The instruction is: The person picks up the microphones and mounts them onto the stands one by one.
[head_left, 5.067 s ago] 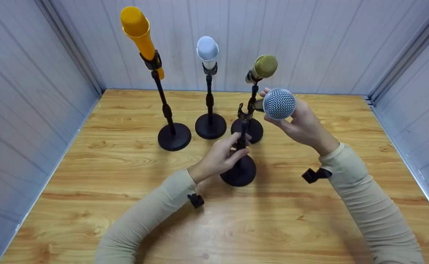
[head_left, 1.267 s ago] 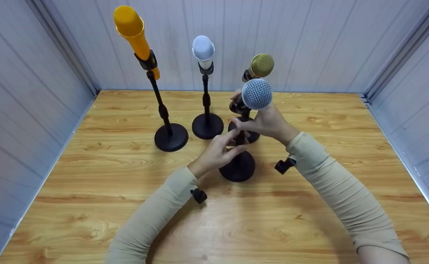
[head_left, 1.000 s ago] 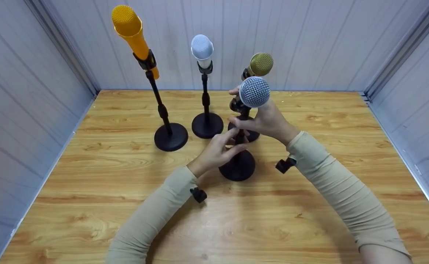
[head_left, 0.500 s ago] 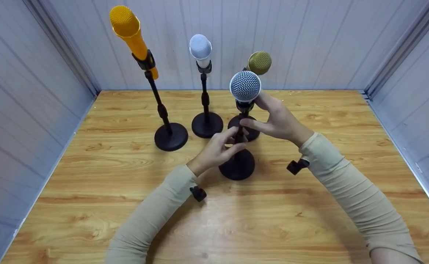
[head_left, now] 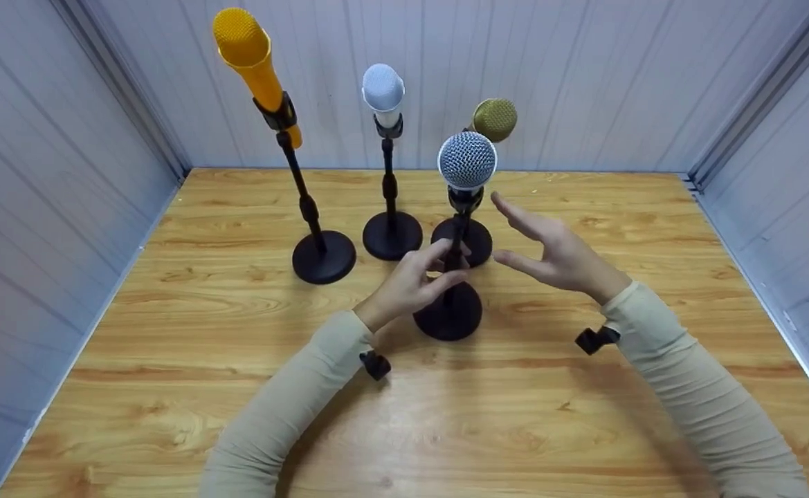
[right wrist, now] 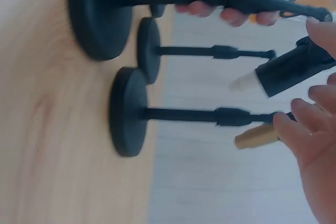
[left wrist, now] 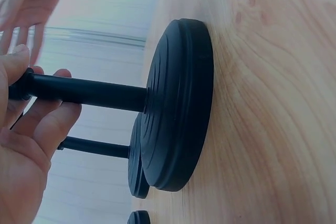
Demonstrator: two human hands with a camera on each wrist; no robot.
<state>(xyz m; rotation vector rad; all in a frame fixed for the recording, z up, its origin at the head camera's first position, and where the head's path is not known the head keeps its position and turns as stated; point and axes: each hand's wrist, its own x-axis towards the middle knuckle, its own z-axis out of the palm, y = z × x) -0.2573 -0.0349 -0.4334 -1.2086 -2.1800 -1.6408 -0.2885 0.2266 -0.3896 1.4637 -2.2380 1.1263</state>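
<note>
A microphone (head_left: 468, 161) with a silver mesh head sits in the clip of the front black stand (head_left: 448, 318), its black handle (right wrist: 294, 69) slanting down behind in the right wrist view. My left hand (head_left: 411, 282) grips the stand's pole from the left, thumb and fingers curled round it below the joint; the left wrist view shows the round base (left wrist: 181, 103) flat on the wood. To the right of the microphone, my right hand (head_left: 567, 256) is held in the air with fingers and thumb spread, holding nothing, a gap between its fingertips and the pole.
Behind stand a yellow microphone (head_left: 255, 62) at left, a white microphone (head_left: 383, 90) in the middle and a gold microphone (head_left: 495, 120), each on its own black stand. The gold one's stand is partly hidden by the front stand. Pale panel walls (head_left: 584, 83) enclose the wooden table (head_left: 238, 387).
My right hand brought the silver-headed microphone left into the front stand's clip, then let go and drew back to the right. The left hand kept its grip on the pole.
</note>
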